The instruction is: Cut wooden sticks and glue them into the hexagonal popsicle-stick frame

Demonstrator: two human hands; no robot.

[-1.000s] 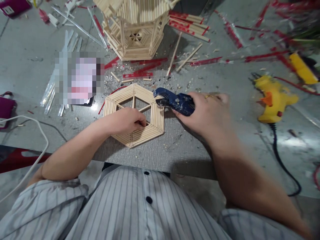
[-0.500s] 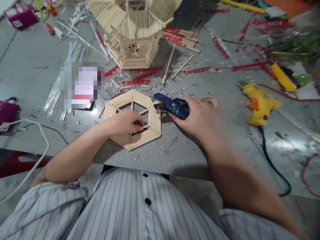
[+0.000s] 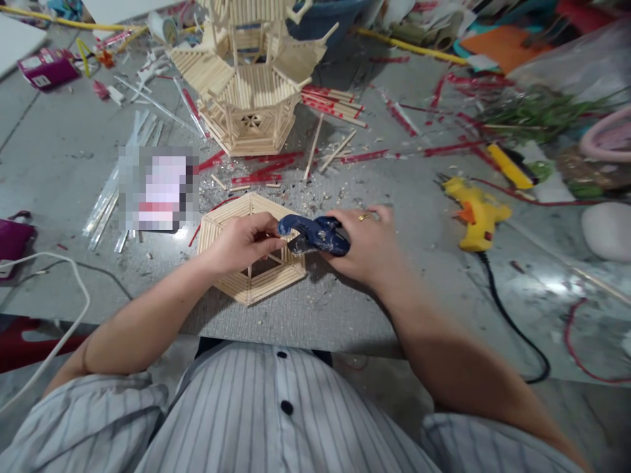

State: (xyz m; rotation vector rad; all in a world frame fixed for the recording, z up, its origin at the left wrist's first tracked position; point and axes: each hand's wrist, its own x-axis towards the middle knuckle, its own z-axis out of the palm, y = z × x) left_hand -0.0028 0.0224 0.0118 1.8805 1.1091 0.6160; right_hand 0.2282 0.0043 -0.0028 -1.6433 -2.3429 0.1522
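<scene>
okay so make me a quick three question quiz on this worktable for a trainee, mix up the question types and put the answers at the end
1. Which hand holds the blue hand tool? A) left B) right
2. True or false: the yellow glue gun lies apart from the hexagonal stick frame.
3. Fill in: the glue gun's trigger is ____ in colour.

Key: 1. B, the right hand. 2. True. 3. Orange.

Near the grey table's front edge [image 3: 355, 338], the pale hexagonal frame [image 3: 275, 284] is matt wood. The curved dark-blue cutters [image 3: 315, 231] look scuffed.
</scene>
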